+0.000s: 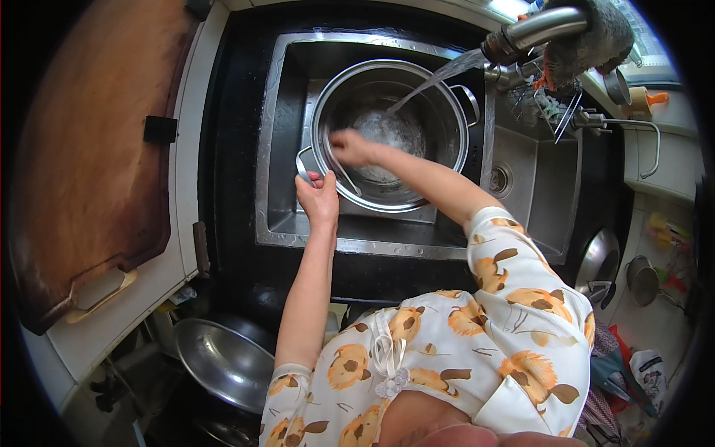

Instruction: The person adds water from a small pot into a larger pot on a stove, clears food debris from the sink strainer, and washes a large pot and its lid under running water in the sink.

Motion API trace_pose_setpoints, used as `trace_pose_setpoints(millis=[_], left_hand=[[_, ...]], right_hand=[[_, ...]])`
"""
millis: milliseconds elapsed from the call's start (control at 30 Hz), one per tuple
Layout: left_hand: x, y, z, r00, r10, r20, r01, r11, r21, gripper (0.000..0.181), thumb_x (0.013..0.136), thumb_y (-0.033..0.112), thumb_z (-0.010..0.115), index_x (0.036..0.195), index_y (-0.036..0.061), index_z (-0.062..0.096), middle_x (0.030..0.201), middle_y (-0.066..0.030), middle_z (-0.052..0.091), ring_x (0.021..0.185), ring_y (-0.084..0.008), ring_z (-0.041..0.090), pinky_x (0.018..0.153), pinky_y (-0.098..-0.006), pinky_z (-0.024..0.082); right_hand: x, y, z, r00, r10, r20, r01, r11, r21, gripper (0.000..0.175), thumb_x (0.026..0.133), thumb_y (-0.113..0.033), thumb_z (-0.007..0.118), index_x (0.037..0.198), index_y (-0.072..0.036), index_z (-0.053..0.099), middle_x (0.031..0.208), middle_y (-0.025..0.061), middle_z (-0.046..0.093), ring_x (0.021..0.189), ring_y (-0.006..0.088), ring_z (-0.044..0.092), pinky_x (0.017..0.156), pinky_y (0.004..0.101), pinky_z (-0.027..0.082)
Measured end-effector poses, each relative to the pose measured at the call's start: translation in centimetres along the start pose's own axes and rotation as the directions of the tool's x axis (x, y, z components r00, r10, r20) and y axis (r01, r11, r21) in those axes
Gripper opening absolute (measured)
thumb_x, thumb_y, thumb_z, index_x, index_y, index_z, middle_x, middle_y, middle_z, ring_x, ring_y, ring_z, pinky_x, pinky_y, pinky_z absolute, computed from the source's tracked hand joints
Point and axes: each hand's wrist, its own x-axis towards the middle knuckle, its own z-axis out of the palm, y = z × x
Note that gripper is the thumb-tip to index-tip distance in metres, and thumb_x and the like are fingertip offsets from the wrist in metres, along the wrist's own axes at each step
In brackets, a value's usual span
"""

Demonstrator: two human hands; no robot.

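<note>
A large stainless steel pot [444,162] stands in the bigger basin of the steel sink [357,247]. Its left loop handle [302,158] is in the grip of my left hand [319,195], thumb up beside the rim. My right hand [352,148], blurred by motion, reaches over the pot near its left inner wall. The fingers are curled at a slim, pale utensil [347,176] that slants down to the pot's near rim; its exact kind is unclear. Water runs from the metal faucet [536,34] into the pot, where the shallow water [385,131] is churned and bubbly.
A smaller basin [519,162] with a drain adjoins on the right, a wire rack [550,109] at its back. A large wooden cutting board [106,167] is at the left. Below it stands a wide metal bowl [223,357]. A metal lid [599,260] and a strainer [642,279] are at the right.
</note>
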Motion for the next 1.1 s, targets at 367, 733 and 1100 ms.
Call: trace_pose_setpoints(millis=[367,733,1100], left_hand=[[-0.1,0.2,0.0,0.999,-0.047,-0.011,0.046,0.999,-0.023,0.027,0.08,0.006,0.066,0.094,0.004,0.043,0.072,-0.0017,0.05,0.059,-0.0085,0.05,0.048,-0.0238,0.046],[-1.0,1.9,0.4,0.994,-0.105,0.041,0.105,0.994,-0.009,0.025,0.083,0.007,0.064,0.095,0.0058,0.041,0.075,-0.0028,0.05,0.06,-0.01,0.053,0.048,-0.0286,0.053],[-0.7,1.0,0.3,0.997,-0.08,0.024,0.082,0.993,-0.086,0.026,0.083,0.007,0.064,0.095,0.0048,0.042,0.077,-0.004,0.051,0.061,-0.0109,0.053,0.049,-0.0281,0.052]], right_hand=[[-8.8,-0.3,-6.2,0.628,0.729,0.273,0.079,0.289,-0.954,0.03,0.08,-0.021,0.059,0.108,-0.012,0.066,0.107,0.0114,0.065,0.096,0.0284,0.062,0.078,0.0415,0.05],[5.1,1.0,-1.9,0.729,0.088,-0.679,-0.231,0.965,-0.122,0.014,0.074,-0.013,0.06,0.074,-0.001,0.067,0.083,0.0222,0.065,0.084,0.037,0.064,0.074,0.0436,0.052],[-6.6,-2.2,-1.4,0.701,0.222,0.678,0.353,0.717,-0.6,0.017,0.081,-0.012,0.054,0.092,-0.006,0.065,0.091,0.0218,0.065,0.089,0.037,0.062,0.078,0.0467,0.048]])
